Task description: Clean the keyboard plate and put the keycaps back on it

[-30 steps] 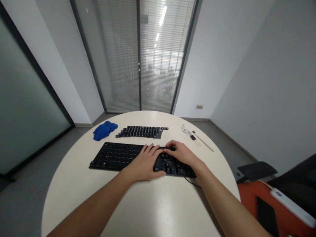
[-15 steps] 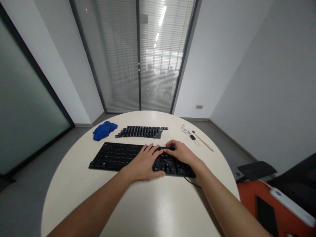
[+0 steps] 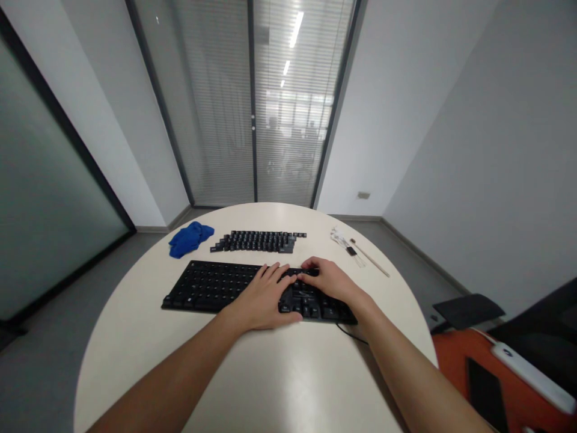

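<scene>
A black keyboard (image 3: 211,285) lies across the round table, its left part bare of keycaps while keycaps sit on its right part. My left hand (image 3: 265,297) rests flat over its middle, fingers spread and thumb along the front edge. At the upper right of the board, my right hand (image 3: 327,278) has thumb and index finger bent together in a pinch; whatever is between the fingertips is too small to make out. Beyond the keyboard, loose black keycaps (image 3: 256,241) stand in close rows.
A crumpled blue cloth (image 3: 191,239) lies at the far left of the white table (image 3: 252,385). On the right are a wire puller-like tool (image 3: 351,251) and a thin wooden-handled brush (image 3: 372,259). A black cable (image 3: 351,334) runs out under my right arm. An orange chair (image 3: 455,361) stands at right.
</scene>
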Demonstrator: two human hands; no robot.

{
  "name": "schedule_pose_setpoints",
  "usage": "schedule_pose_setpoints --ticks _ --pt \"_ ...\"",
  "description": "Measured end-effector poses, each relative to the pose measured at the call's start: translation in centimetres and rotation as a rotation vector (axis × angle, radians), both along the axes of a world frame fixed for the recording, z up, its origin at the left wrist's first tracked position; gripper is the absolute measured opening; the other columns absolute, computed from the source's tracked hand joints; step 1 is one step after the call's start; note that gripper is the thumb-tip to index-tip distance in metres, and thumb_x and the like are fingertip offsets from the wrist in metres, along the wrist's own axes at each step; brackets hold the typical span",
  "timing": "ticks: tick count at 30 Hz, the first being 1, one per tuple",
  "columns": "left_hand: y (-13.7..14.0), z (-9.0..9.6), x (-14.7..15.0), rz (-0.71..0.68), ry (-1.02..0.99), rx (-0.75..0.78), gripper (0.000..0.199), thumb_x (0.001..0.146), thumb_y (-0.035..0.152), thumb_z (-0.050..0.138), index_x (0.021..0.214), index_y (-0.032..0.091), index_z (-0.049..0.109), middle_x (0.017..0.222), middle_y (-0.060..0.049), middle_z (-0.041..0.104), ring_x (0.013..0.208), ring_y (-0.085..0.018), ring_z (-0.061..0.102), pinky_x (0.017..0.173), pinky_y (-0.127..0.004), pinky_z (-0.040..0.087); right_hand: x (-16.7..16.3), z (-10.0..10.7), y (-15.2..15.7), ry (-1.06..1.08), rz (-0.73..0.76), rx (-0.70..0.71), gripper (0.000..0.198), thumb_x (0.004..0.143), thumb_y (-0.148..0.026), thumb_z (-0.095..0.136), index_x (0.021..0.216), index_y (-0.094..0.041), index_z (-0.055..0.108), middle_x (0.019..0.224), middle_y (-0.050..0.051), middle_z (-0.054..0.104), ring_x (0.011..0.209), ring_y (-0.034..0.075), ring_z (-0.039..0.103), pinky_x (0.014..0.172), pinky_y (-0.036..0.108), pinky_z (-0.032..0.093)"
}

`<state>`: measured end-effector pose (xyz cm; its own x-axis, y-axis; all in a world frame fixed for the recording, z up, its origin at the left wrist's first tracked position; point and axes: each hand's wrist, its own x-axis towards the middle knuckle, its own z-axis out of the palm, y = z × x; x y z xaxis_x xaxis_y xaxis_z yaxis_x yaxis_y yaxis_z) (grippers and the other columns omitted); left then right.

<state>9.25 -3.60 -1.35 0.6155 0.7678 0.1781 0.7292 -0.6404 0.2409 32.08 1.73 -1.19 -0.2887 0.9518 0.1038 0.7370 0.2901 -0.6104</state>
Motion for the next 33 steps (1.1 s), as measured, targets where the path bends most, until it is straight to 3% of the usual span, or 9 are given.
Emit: schedule_pose_setpoints --ticks 5,16,26,33 --pt "-0.1 -0.1 0.1 0.004 0.009 0.008 0.086 0.082 0.070 0.059 0.148 0.019 0.042 0.162 -0.014 0.032 0.151 -0.036 0.023 0.124 -0.054 0.014 0.9 0.7 0.2 -0.002 0.054 0.038 0.023 0.093 -0.034 0.057 0.097 -0.023 0.077 0.099 0.005 0.078 0.092 0.022 0.070 0.085 0.031 0.050" --pt "-0.1 0.0 0.1 0.008 -0.008 0.006 0.081 0.081 0.070 0.058 0.140 0.016 0.048 0.160 -0.016 0.034 0.150 -0.037 0.025 0.124 -0.053 0.013 2.3 0.7 1.1 0.005 -0.023 -0.006 0.019 0.085 -0.036 0.067 0.087 -0.022 0.080 0.086 0.003 0.079 0.081 0.022 0.072 0.076 0.030 0.050" --pt "-0.1 -0.1 0.1 0.008 -0.005 0.001 0.080 0.081 0.071 0.058 0.139 0.016 0.048 0.160 -0.016 0.034 0.150 -0.037 0.025 0.124 -0.053 0.012 3.4 -0.4 2.6 -0.083 -0.165 0.052 0.022 0.089 -0.034 0.061 0.094 -0.020 0.077 0.092 0.007 0.078 0.085 0.022 0.071 0.079 0.031 0.050" --pt "-0.1 -0.1 0.2 0.010 -0.003 0.004 0.081 0.080 0.071 0.059 0.139 0.016 0.048 0.160 -0.016 0.034 0.150 -0.037 0.025 0.124 -0.053 0.014 4.1 -0.8 3.7 -0.141 -0.159 0.037 0.023 0.088 -0.034 0.062 0.097 -0.019 0.077 0.096 0.008 0.078 0.087 0.022 0.070 0.079 0.030 0.050"
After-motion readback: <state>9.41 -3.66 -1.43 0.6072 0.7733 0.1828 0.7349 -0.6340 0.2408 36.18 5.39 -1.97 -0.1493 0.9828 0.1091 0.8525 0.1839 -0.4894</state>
